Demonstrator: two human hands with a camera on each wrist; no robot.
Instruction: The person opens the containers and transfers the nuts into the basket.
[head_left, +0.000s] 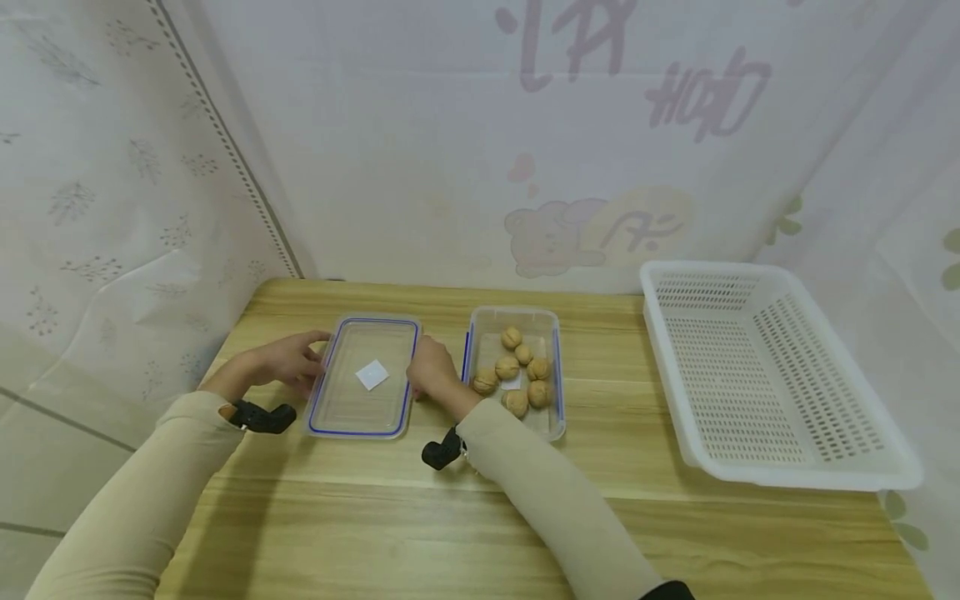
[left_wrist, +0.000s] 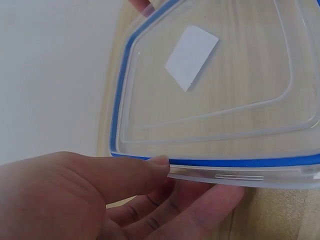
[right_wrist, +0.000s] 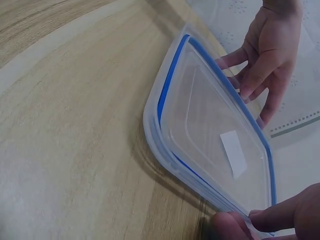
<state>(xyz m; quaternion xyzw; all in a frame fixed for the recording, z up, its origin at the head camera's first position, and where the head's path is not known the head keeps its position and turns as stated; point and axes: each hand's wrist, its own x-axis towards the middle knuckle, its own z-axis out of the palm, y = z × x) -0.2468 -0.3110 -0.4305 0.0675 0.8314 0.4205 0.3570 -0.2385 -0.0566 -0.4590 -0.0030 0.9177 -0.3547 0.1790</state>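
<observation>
A clear plastic lid (head_left: 360, 404) with a blue seal is held by both hands just over the wooden table. A small white paper piece (head_left: 372, 375) lies on the lid's face. My left hand (head_left: 291, 362) grips the left edge, thumb on top and fingers below, as the left wrist view shows. On the opposite edge, my right hand (head_left: 435, 368) pinches the rim between thumb and fingers (right_wrist: 232, 226). Right of that hand stands a clear container (head_left: 513, 317) holding several walnuts (head_left: 507, 367); my right wrist is close to its left wall.
A white perforated plastic basket (head_left: 675, 392) sits at the right side of the wooden table (head_left: 360, 533). Behind the table hangs a pale printed curtain (head_left: 420, 167), with another patterned sheet (head_left: 112, 192) at the left.
</observation>
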